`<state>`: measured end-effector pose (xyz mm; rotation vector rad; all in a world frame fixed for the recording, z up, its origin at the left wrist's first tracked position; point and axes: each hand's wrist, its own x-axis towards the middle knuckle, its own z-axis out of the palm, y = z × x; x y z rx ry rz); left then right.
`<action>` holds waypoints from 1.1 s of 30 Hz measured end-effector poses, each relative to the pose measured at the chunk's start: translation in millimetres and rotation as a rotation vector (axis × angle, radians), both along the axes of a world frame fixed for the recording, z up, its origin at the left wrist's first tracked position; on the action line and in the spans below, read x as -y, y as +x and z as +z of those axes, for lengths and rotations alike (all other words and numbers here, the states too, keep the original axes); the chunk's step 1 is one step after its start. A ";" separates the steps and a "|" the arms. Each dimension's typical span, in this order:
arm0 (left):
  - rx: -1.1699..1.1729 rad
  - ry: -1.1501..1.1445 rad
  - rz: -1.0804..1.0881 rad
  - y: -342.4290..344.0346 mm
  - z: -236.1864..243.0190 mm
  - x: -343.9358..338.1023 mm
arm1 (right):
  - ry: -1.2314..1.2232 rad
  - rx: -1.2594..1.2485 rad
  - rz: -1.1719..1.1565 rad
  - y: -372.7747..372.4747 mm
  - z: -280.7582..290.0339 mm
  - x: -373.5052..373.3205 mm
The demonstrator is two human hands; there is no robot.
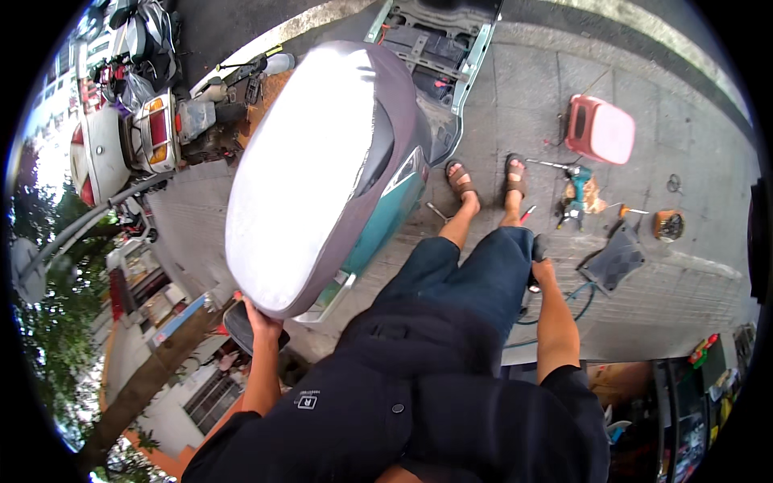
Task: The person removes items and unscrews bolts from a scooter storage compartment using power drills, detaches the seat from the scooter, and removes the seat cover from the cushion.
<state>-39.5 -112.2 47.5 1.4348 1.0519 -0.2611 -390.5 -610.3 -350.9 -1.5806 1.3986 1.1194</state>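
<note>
A scooter with a long seat stands to my left, its seat top shining white in the glare. Grey and teal body panels show below the seat, and the footboard frame is bare at the far end. My left hand grips the seat's rear end, with part of the fingers hidden against it. By my right thigh, my right hand is closed around a dark tool with a rounded end; its exact kind is unclear. A teal hose curves on the ground close to it.
A pink stool stands at the far right. Nearer lie a teal power tool, an orange-handled screwdriver, a round container of small parts and a dark plastic panel. Other scooters are parked on the left.
</note>
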 end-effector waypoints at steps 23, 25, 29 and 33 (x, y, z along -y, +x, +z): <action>0.212 0.010 0.057 -1.2 -20.2 29.1 | 0.304 0.269 0.420 -48.7 -274.8 67.9; 0.259 -0.004 0.061 -7.9 -17.8 15.4 | 0.472 0.218 0.168 -23.7 -226.9 66.9; 0.318 -0.064 0.135 -15.7 -23.4 14.2 | 0.365 0.285 -0.383 24.7 -101.1 95.2; 0.317 -0.303 0.284 -23.5 -37.6 3.7 | 0.276 0.377 -0.379 79.4 5.6 121.7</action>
